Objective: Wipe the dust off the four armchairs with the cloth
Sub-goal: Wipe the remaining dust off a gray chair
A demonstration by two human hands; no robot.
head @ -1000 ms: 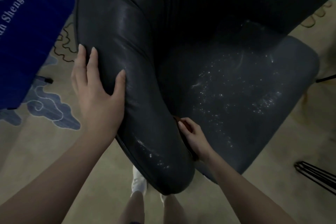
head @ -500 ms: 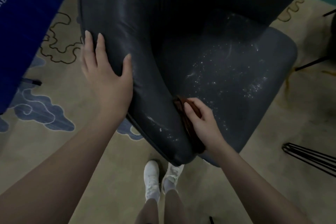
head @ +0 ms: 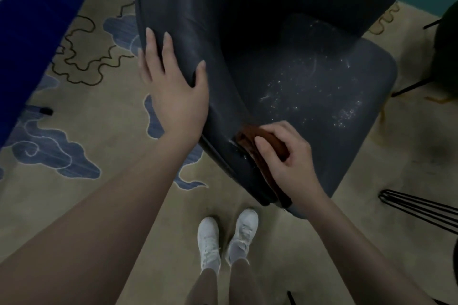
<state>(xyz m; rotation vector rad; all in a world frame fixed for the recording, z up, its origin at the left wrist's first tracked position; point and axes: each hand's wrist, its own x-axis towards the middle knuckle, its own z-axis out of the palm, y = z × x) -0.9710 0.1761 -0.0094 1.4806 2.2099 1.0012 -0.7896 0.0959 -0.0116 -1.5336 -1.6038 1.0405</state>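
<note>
A dark leather armchair [head: 309,77] fills the upper middle of the head view; its seat is speckled with white dust. My left hand [head: 173,91] rests flat with straight fingers on the outer side of the near armrest. My right hand [head: 287,156] grips a brown cloth [head: 262,141] and presses it into the crease where the armrest meets the seat, near the seat's front corner. Part of the cloth trails down under my palm along the seat edge.
A blue banner [head: 37,20] stands at the left. Black wire legs [head: 421,208] of other furniture lie at the right, and a dark chair [head: 446,52] sits at the far right. My white shoes [head: 228,240] stand on patterned carpet [head: 74,131] below the armchair.
My right hand with the cloth has slid up out of the gap onto the seat's front corner, showing more cloth. The left hand stays on the armrest. The view has pulled back.
</note>
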